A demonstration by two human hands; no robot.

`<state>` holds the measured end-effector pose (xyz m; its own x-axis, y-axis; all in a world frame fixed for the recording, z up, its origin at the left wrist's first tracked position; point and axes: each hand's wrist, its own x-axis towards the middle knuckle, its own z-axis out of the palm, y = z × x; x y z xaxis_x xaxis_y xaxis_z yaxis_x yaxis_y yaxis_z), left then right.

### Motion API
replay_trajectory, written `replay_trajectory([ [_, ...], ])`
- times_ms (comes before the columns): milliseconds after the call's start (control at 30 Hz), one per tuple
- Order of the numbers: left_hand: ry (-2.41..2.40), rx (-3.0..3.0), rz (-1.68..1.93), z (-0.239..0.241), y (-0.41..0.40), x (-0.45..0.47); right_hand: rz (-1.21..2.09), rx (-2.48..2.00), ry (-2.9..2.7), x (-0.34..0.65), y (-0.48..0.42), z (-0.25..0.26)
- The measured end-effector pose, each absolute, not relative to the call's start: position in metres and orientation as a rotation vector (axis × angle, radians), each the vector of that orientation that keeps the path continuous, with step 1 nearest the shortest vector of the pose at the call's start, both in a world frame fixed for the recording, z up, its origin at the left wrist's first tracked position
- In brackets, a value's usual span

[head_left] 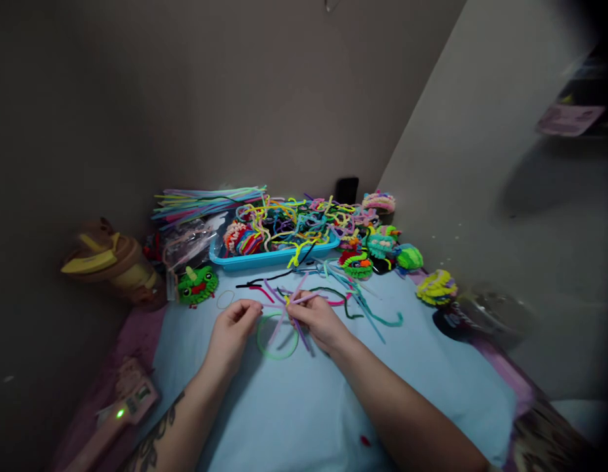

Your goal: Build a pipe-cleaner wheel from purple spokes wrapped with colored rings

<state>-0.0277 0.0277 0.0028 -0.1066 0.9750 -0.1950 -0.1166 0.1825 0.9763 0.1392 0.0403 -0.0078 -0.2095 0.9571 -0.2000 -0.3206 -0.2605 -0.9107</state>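
My right hand [320, 319] pinches a star of crossed lilac and purple pipe cleaners [304, 333] near its yellow middle. Its arms spread out in several directions above the blue cloth. To the left, my left hand [236, 322] is closed, thumb against fingers, at the tip of one lilac arm of the star. A green ring [278, 356] lies on the cloth just below the star. Behind the hands are loose dark green, teal, pink and black pipe cleaners [367, 305].
A blue tray [274, 260] overflows with coloured pipe cleaners at the wall. A green fuzzy figure [198, 286] and a brown lidded cup [120, 265] stand left; several fuzzy pieces [381, 244] sit right. A pink device [132, 400] with a green light lies front left.
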Motion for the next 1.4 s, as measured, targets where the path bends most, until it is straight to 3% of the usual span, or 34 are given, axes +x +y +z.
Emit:
replay_trajectory([
  [300, 1.265, 0.892, 1.206, -0.002, 0.029, -0.029, 1.708, -1.06, -0.799, 0.129, 0.038, -0.013],
  [567, 0.905, 0.433, 1.193, 0.005, 0.025, -0.02, 1.791, -0.925, -0.656, 0.115, 0.032, -0.018],
  [1400, 0.949, 0.337, 1.265, 0.002, 0.02, -0.01, 1.711, -0.944, -0.532, 0.107, 0.029, -0.016],
])
